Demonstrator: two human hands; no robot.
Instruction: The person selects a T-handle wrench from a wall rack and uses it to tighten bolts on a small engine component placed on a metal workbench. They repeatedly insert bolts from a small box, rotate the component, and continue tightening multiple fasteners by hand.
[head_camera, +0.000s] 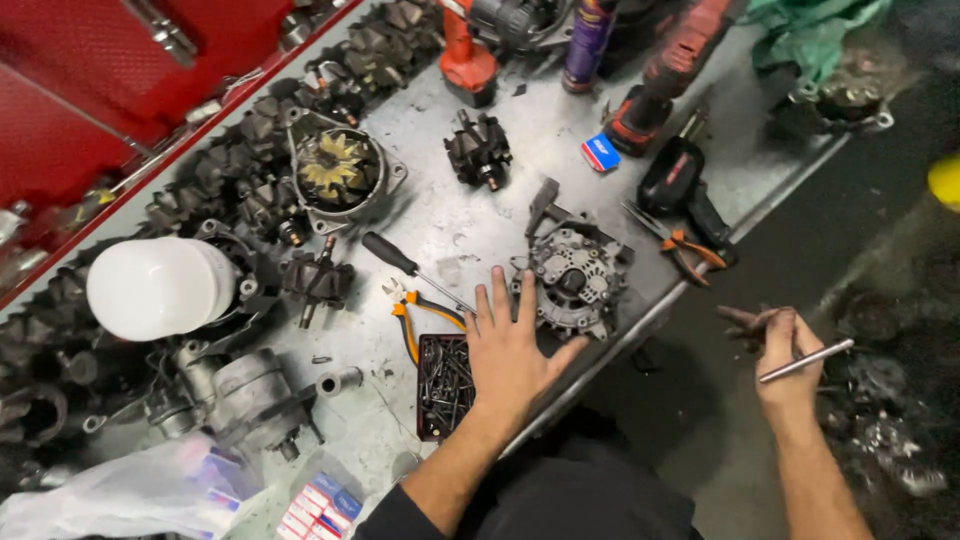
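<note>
My left hand (508, 345) lies flat on the metal workbench (440, 215), fingers spread, between a small black tray of screws (443, 385) and a grey alternator housing (572, 275); its thumb points toward the housing. It holds nothing. My right hand (788, 358) hangs off the bench over the dark floor, closed around a thin metal rod (808, 361) and some dark parts. Orange-handled pliers (418, 312) and a black screwdriver (410, 268) lie just beyond the left fingers.
Several dark rotors (477, 148) line the bench's back edge beside a red tool chest (90, 90). A stator housing (338, 172), a white lamp (158, 287), a starter motor (245, 395), red power tools (668, 75), a spray can (588, 40), more pliers (682, 245) and plastic bags (130, 495) crowd the surface.
</note>
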